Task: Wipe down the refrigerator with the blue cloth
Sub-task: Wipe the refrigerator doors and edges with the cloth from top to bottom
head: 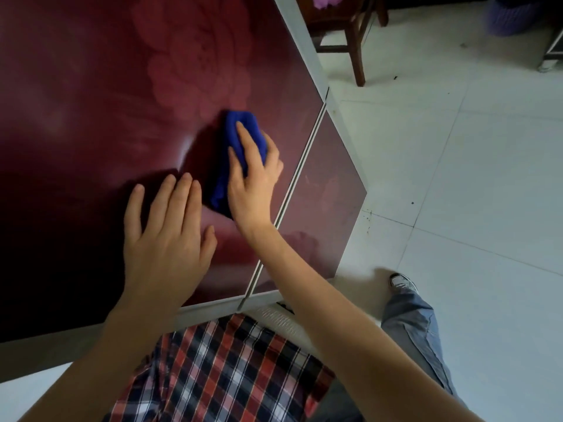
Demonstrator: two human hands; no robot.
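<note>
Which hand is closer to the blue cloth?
The right hand. It is pressed on top of the blue cloth, holding it against the red refrigerator door. The left hand lies flat on the door just beside the cloth, not touching it.

No words, brand names, numbers or signs can be read anywhere in the view. The dark red refrigerator door (91,102) carries only a pale flower pattern, with no lettering in it. The blue cloth (234,138) shows no tag or print. The checked shirt (219,367) bears no writing either.
</note>
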